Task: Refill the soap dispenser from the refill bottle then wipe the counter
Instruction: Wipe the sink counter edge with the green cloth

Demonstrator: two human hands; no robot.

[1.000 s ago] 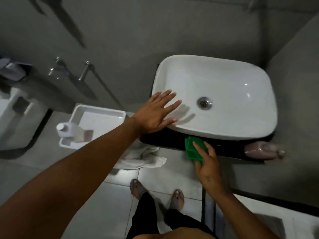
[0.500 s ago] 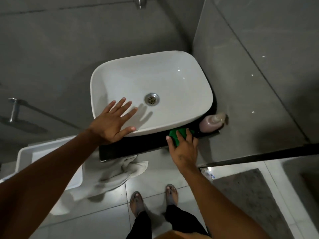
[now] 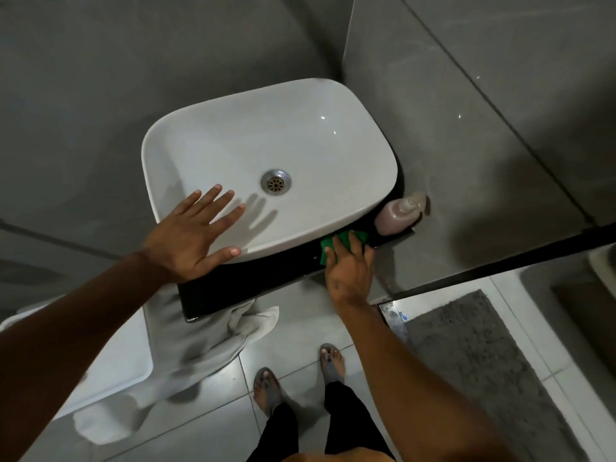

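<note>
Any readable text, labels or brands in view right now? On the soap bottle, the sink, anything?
No text can be read in this view.
Soap dispenser: no label visible on the side that shows.
Sink: plain white, no brand mark seen.
Green cloth under the right hand: no print.
Small blue-marked item on the floor by the mat: too small and blurred to read.

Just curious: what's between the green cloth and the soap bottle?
Only bare black counter separates green cloth and soap dispenser, per the head view.
</note>
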